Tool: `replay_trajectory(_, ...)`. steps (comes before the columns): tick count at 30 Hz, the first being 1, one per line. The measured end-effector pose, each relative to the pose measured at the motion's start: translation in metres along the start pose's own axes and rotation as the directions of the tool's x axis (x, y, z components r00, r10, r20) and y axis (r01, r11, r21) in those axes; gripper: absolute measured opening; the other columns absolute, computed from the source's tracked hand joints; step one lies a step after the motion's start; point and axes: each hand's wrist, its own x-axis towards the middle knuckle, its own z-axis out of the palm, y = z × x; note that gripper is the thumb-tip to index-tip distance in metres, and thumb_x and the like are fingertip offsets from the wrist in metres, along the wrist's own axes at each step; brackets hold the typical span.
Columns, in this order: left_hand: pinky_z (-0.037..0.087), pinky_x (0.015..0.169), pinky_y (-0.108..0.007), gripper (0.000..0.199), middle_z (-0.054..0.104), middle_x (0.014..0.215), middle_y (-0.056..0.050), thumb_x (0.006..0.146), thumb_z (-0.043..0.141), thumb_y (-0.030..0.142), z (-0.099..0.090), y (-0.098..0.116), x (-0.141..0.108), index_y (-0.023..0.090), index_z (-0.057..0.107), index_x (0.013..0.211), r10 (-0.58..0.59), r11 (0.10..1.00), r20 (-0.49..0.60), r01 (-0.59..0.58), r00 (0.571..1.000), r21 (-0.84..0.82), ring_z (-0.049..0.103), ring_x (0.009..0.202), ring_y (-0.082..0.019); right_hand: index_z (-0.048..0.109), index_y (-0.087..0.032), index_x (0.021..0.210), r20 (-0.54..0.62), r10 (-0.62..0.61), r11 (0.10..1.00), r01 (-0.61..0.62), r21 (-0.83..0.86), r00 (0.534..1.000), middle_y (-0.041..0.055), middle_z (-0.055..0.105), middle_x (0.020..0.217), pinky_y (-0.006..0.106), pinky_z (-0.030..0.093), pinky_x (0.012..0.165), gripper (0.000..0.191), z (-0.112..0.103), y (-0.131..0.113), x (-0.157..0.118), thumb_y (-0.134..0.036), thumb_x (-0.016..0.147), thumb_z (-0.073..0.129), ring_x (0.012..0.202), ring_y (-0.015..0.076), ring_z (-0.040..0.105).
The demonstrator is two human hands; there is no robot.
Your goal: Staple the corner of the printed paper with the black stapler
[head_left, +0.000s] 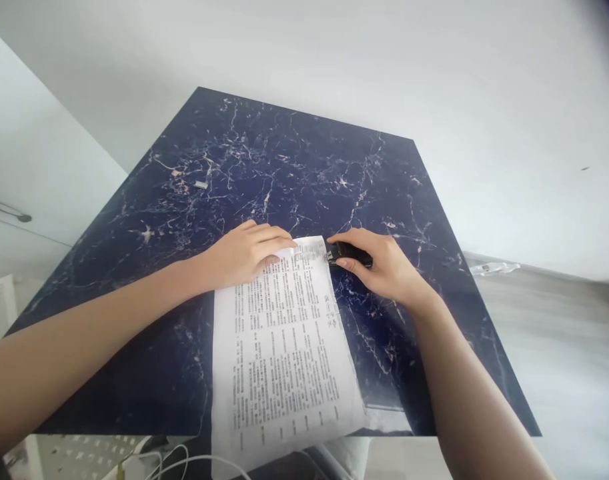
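A white printed sheet of paper [294, 360] lies on the dark table, its near end hanging past the front edge. My left hand [251, 252] grips its far left corner, with the fingers and thumb partly curled at the paper. At the far right corner my right hand [379, 263] is closed around a small black stapler [351, 253]. The stapler's metal front end points left and meets the paper's right edge. Part of its body is hidden under my fingers and thumb. Handwritten marks run along the sheet's right margin.
The table [284, 167] has a dark blue marbled top with white veins. A small pale scrap [201, 185] lies toward its far left. White cables [184, 460] hang below the front edge. Crumpled clear plastic [494, 268] rests on the floor at right, by the wall.
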Motion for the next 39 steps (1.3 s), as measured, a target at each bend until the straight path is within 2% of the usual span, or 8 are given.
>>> replay_trajectory(3, 0.046, 0.103, -0.043, 0.037, 0.069, 0.138, -0.009, 0.104, 0.05, 0.017, 0.002, 0.001, 0.002, 0.025, 0.065, 0.137, -0.03, 1.0, -0.044, 0.03, 0.999, -0.011, 0.066, 0.119, -0.025, 0.069, -0.024, 0.127, -0.011, -0.005, 1.0, 0.005, -0.007, 1.0, 0.0071, 0.075, 0.115, 0.041, 0.053, 0.09, 0.03, 0.003, -0.002, 0.001, -0.038, 0.102, 0.061, 0.103, 0.0249, 0.069)
replay_trajectory(7, 0.047, 0.106, -0.045, 0.036, 0.068, 0.139, -0.009, 0.104, 0.049, 0.017, 0.005, -0.001, 0.003, 0.024, 0.065, 0.136, -0.044, 0.997, -0.034, 0.042, 0.998, -0.064, 0.066, 0.121, -0.025, 0.071, -0.022, 0.123, -0.049, 0.012, 1.0, -0.013, -0.009, 0.999, 0.0075, 0.075, 0.107, 0.039, 0.051, 0.086, 0.033, 0.008, -0.005, 0.004, -0.045, 0.104, 0.057, 0.098, 0.0241, 0.068)
replay_trajectory(14, 0.05, 0.108, -0.047, 0.037, 0.068, 0.139, -0.009, 0.103, 0.05, 0.019, 0.006, -0.003, 0.001, 0.024, 0.066, 0.136, -0.065, 0.983, -0.025, 0.06, 0.998, -0.176, 0.065, 0.125, -0.026, 0.076, -0.022, 0.113, -0.13, 0.074, 0.996, -0.08, -0.045, 0.989, 0.0056, 0.071, 0.094, 0.037, 0.047, 0.078, 0.037, 0.015, -0.011, 0.004, -0.041, 0.11, 0.044, 0.086, 0.0208, 0.064)
replay_trajectory(27, 0.051, 0.111, -0.044, 0.038, 0.067, 0.14, -0.007, 0.103, 0.051, 0.022, 0.005, -0.002, 0.001, 0.025, 0.067, 0.137, -0.105, 0.954, -0.016, 0.096, 0.994, -0.285, 0.064, 0.128, -0.025, 0.077, -0.024, 0.113, -0.143, 0.109, 0.986, -0.124, -0.107, 0.984, 0.007, 0.071, 0.093, 0.038, 0.045, 0.074, 0.041, 0.019, -0.015, 0.002, -0.045, 0.11, 0.042, 0.082, 0.0225, 0.064)
replay_trajectory(39, 0.052, 0.11, -0.043, 0.037, 0.067, 0.139, -0.006, 0.103, 0.052, 0.024, 0.005, -0.001, 0.002, 0.026, 0.067, 0.136, -0.121, 0.942, -0.007, 0.112, 0.993, -0.317, 0.065, 0.126, -0.026, 0.077, -0.026, 0.113, -0.113, 0.085, 0.967, -0.109, -0.229, 0.99, 0.0077, 0.072, 0.094, 0.04, 0.046, 0.078, 0.044, 0.022, -0.018, 0.005, -0.046, 0.111, 0.038, 0.088, 0.0243, 0.065)
